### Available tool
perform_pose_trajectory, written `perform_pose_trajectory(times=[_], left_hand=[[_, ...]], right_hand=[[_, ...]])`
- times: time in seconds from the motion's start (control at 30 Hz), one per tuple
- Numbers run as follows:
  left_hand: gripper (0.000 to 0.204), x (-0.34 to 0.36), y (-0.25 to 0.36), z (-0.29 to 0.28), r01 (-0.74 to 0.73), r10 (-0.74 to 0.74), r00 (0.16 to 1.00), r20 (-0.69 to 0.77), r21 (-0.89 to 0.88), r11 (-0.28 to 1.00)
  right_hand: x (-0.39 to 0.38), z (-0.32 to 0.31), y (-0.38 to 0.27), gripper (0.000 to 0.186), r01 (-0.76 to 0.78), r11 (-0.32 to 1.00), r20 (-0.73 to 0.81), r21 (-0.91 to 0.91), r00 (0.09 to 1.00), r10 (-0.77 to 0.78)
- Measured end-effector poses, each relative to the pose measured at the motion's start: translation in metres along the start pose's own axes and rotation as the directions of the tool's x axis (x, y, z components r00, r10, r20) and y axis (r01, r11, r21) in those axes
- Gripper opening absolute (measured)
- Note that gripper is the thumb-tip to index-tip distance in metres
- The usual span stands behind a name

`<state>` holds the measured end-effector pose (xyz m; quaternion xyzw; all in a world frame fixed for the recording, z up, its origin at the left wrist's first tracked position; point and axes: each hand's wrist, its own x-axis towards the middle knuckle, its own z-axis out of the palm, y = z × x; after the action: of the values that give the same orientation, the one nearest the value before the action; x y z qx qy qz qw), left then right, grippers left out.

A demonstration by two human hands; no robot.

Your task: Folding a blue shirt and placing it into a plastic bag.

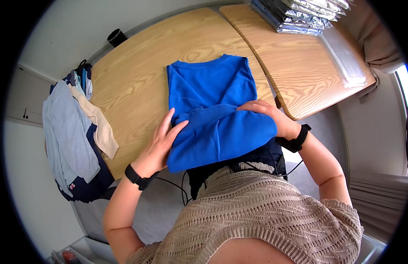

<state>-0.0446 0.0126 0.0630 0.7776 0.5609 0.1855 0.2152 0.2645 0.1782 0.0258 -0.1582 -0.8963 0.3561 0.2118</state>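
Observation:
A blue shirt (212,83) lies on the wooden table in front of me, its collar end away from me. Its near part is turned up into a loose, wrinkled fold (226,136) that reaches past the table's near edge. My left hand (157,143) is at the left side of this fold, fingers stretched and apart, fingertips touching the cloth. Across the fold's upper right edge lie the fingers of my right hand (274,116). Cloth bulges beneath that hand, and its thumb is hidden. Both wrists wear black bands.
Several garments (72,127), grey, beige and navy, are heaped over the table's left end. A black cup (117,38) stands by the wall. On the second table (265,53), silvery plastic packets (300,17) are stacked beside clear plastic sleeves (345,59). Black cables (177,187) hang near my lap.

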Motion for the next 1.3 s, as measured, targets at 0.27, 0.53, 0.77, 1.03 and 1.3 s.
perform_pose_trajectory(times=[0.27,0.53,0.77,1.03,1.3], left_hand=[[0.038,0.028,-0.049,0.005,0.075,-0.075,0.997,0.018,-0.468,0.881],[0.050,0.100,-0.068,-0.011,0.523,-0.548,0.800,0.244,-0.730,0.439],[0.047,0.107,-0.069,-0.009,0.572,-0.604,0.755,0.253,-0.704,0.420],[0.044,0.110,-0.063,-0.014,0.580,-0.687,0.696,0.209,-0.727,0.366],[0.044,0.119,-0.071,-0.026,0.414,-0.615,0.769,0.172,-0.868,0.275]], right_hand=[[0.008,-0.017,0.016,0.042,-0.139,0.944,0.146,0.300,0.984,0.098],[0.058,-0.048,0.028,0.053,-0.771,0.398,0.408,0.498,0.613,0.677],[0.064,-0.035,0.037,0.048,-0.715,0.528,0.179,0.459,0.656,0.733],[0.068,-0.046,0.054,0.040,-0.784,0.433,0.106,0.444,0.526,0.844],[0.085,-0.058,0.058,0.028,-0.656,0.397,0.054,0.642,0.555,0.830]])
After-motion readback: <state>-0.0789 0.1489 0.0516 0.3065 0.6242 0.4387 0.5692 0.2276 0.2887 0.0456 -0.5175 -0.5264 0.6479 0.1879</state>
